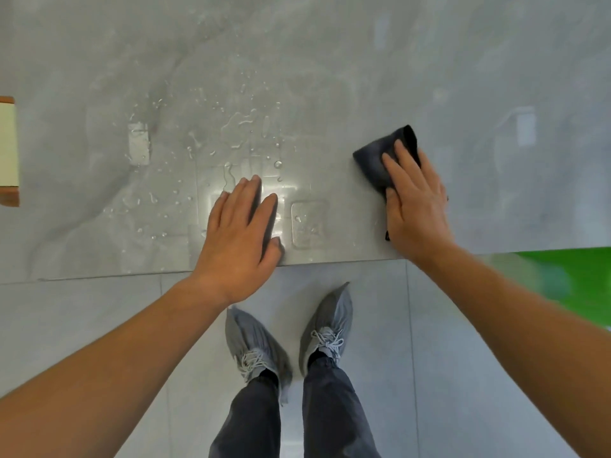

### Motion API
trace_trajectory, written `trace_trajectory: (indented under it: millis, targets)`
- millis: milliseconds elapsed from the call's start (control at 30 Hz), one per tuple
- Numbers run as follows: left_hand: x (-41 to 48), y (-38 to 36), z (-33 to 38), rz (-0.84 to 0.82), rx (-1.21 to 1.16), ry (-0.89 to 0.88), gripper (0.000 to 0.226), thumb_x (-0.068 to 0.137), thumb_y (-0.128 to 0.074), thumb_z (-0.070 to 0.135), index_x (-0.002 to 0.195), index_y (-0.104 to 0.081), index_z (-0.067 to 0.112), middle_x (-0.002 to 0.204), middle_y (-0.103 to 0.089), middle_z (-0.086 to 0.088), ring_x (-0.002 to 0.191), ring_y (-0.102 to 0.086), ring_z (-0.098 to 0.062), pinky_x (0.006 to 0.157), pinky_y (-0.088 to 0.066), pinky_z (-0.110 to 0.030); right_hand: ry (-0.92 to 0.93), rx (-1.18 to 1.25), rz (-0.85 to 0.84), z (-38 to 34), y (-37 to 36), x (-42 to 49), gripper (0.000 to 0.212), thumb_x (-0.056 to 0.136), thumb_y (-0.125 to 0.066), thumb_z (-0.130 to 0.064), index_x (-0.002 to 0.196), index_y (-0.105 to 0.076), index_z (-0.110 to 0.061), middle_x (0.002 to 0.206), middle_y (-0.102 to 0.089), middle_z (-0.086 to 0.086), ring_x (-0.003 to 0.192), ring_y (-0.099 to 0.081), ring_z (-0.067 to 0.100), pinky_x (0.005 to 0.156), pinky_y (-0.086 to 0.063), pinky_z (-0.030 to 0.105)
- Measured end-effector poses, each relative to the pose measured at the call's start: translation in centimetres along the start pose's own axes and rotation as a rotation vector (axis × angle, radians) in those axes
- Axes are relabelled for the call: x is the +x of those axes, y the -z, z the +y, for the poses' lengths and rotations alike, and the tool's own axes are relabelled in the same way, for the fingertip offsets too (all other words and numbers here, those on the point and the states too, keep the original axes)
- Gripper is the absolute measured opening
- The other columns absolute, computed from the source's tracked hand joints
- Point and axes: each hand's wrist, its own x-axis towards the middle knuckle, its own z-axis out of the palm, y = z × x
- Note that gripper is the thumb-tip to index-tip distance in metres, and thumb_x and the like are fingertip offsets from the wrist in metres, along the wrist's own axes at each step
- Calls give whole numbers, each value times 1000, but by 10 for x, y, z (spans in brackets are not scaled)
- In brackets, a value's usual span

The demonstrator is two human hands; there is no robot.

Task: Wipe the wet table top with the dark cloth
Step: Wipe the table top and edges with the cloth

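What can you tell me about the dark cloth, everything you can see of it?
The dark cloth is soft-looking near-black fabric bunched into a small pad. It lies on the grey table top, right of the water drops. The right hand presses on it with straight fingers, covering its near part.

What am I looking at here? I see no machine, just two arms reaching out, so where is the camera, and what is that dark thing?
There is no machine here: these are a person's two bare hands. The single picture comes from a camera worn on the person's head, looking down. That is why the feet in grey shoe covers show on the floor below. The left hand lies flat on the glossy grey table top, among scattered water drops. The right hand presses a dark grey cloth onto the table with straight fingers, to the right of the wet patch.
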Motion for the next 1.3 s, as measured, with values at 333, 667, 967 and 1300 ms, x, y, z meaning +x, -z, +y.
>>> trace_trajectory:
  millis: [333,667,967,1300]
  targets:
    - [-14,-5,-17,14,-2,-26,64,96,-33,38,155,-26,14,168,-2,-11,155,7,-25,123,10,-40,36,-199,6,-78,-75,-64,54,103,-37,-30,155,-31,-21,167,-19,2,154,-6,33,124,-7,51]
    - [-14,3,-46,56,33,94,64,98,-24,44,156,-23,17,168,1,-15,155,9,-28,124,5,-48,-28,-237,94,-87,-81,-26,56,102,-35,-39,156,-27,-28,167,-16,-1,153,-9,33,123,-7,50]
    - [-14,5,-59,85,-7,70,58,99,-31,39,152,-29,16,167,-8,-15,155,0,-30,124,2,-47,376,-359,-73,-88,-85,-48,57,101,-41,-41,156,-32,-29,167,-20,0,153,-14,33,122,-16,54]
    - [4,25,-75,68,6,58,59,101,-34,39,155,-24,17,168,-2,-14,155,6,-27,123,7,-42,186,-287,-41,-118,-98,-40,58,101,-42,-38,156,-28,-29,168,-14,-3,155,-5,30,125,-1,47]
